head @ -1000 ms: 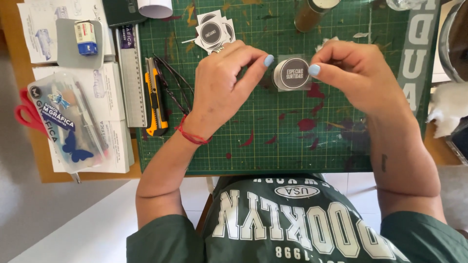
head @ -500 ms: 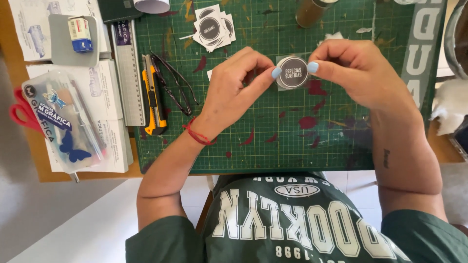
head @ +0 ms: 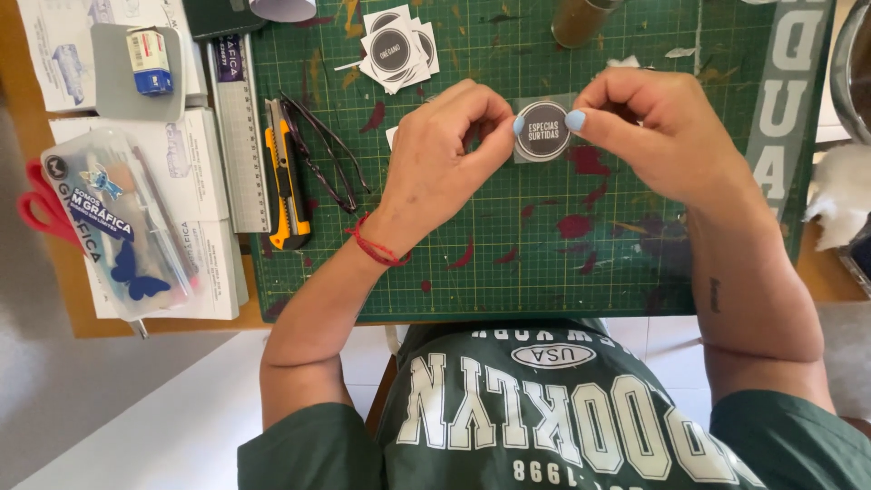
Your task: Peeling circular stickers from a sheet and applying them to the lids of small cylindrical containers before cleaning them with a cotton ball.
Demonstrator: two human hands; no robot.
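Observation:
Over a green cutting mat (head: 508, 254), both hands pinch one round dark label on a clear square backing (head: 543, 132). My left hand (head: 440, 163) grips its left edge between thumb and fingertips. My right hand (head: 658, 132) grips the right edge, with a light-blue nail showing. The label is held a little above the mat, face up. A small pile of similar square labels with dark circles (head: 397, 44) lies at the mat's far edge, to the left of the hands.
A yellow utility knife (head: 286, 177), glasses (head: 322, 154) and a metal ruler (head: 236, 136) lie at the mat's left edge. Further left are a clear pouch (head: 118, 227), red scissors (head: 41, 213) and white boxes. A jar (head: 581, 20) stands at the far edge.
Both hands and the label have shifted slightly toward the far edge of the mat. The grip on the label is unchanged.

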